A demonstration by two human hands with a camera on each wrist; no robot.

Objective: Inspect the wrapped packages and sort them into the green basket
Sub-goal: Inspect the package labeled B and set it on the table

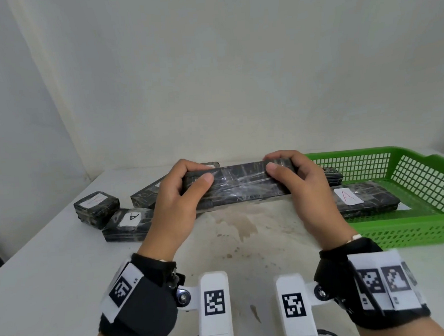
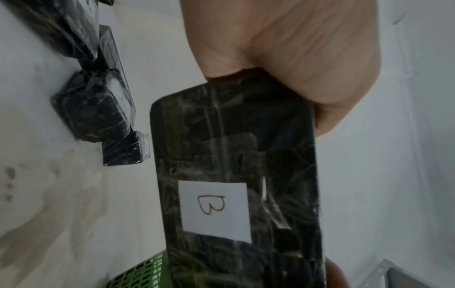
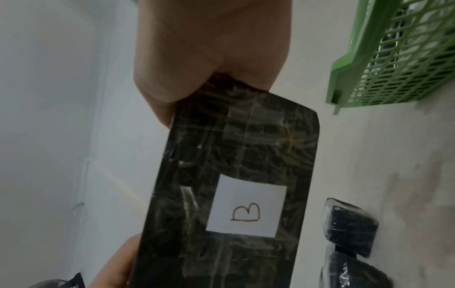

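Note:
A long flat package (image 1: 238,183) wrapped in black film is held above the table, tilted on edge. My left hand (image 1: 181,193) grips its left end and my right hand (image 1: 298,178) grips its right end. Its far face carries a white label (image 2: 214,209) marked B, which the right wrist view (image 3: 246,207) shows too. The green basket (image 1: 406,230) stands to the right and holds a long package with a red A label (image 1: 348,196).
On the white table (image 1: 66,268) to the left lie a small square package (image 1: 96,206), a package labelled A (image 1: 130,224), and another long package (image 1: 145,193) behind my left hand. Brown stains mark the table's middle. A pale wall rises behind.

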